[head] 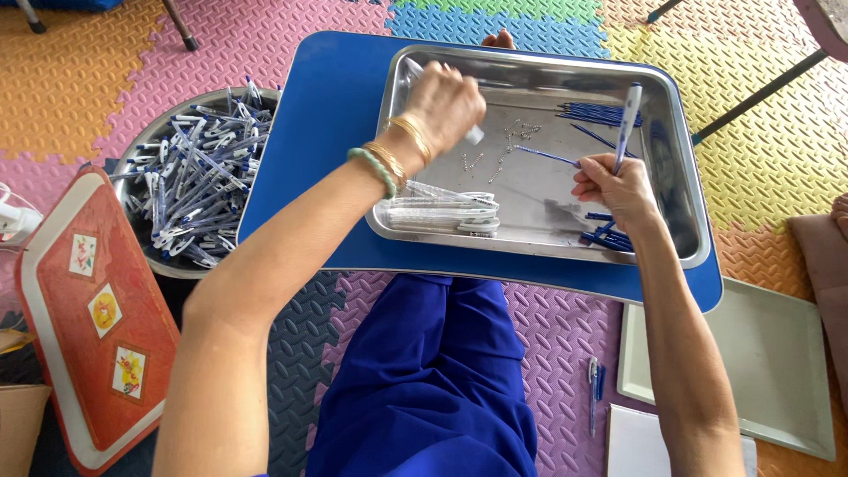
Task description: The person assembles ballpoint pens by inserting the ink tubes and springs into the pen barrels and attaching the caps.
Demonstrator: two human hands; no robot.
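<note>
Right hand (618,185) grip pinches white-and-blue plastic pen barrel (629,119), long axis near upright. Thin blue refill (548,156) lies just left of grip, tip toward it. Left hand (446,102) closed on white part, further left, over steel tray (402,79).

Tiny springs (517,132) too small, blurred
</note>
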